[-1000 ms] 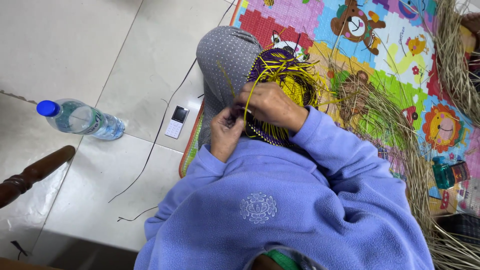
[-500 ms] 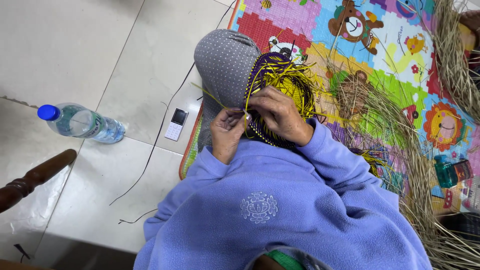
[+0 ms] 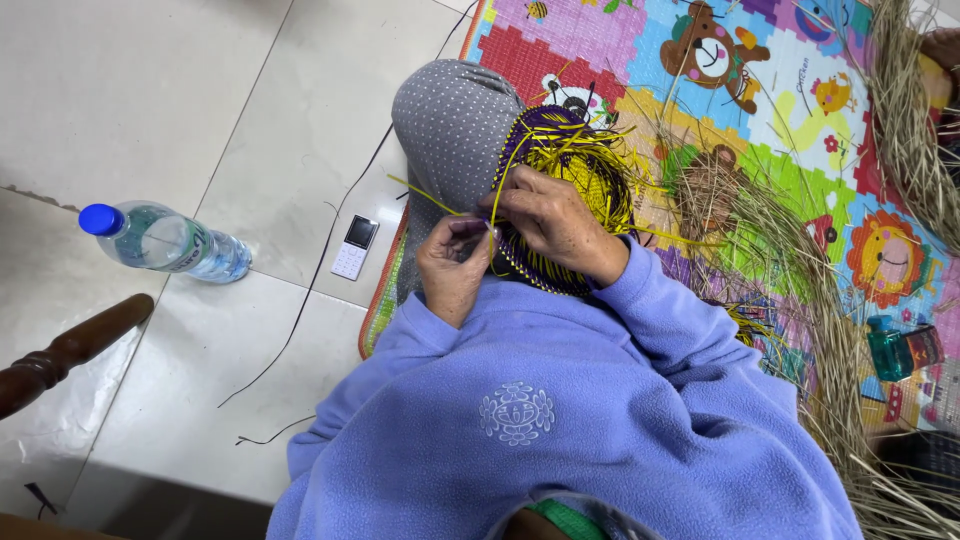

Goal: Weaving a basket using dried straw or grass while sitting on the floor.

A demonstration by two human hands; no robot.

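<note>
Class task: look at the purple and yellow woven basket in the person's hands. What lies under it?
Under the woven basket a grey dotted cushion shows, resting on the colourful play mat. What lies directly beneath the basket's middle is covered by the basket and both hands.

Half-woven purple-and-yellow basket on lap

- The left hand pinches a thin yellow strip that goes out toward 10 o'clock.
- The right hand rests on the purple and yellow woven basket, its fingers curled on the strands.
- A grey dotted slipper lies just beside the basket, at 9 o'clock of it.
- A water bottle and a small white phone lie on the floor tiles, at 9 o'clock of the hands.
- Dry straw lies on the colourful play mat, at 3 o'clock.
</note>
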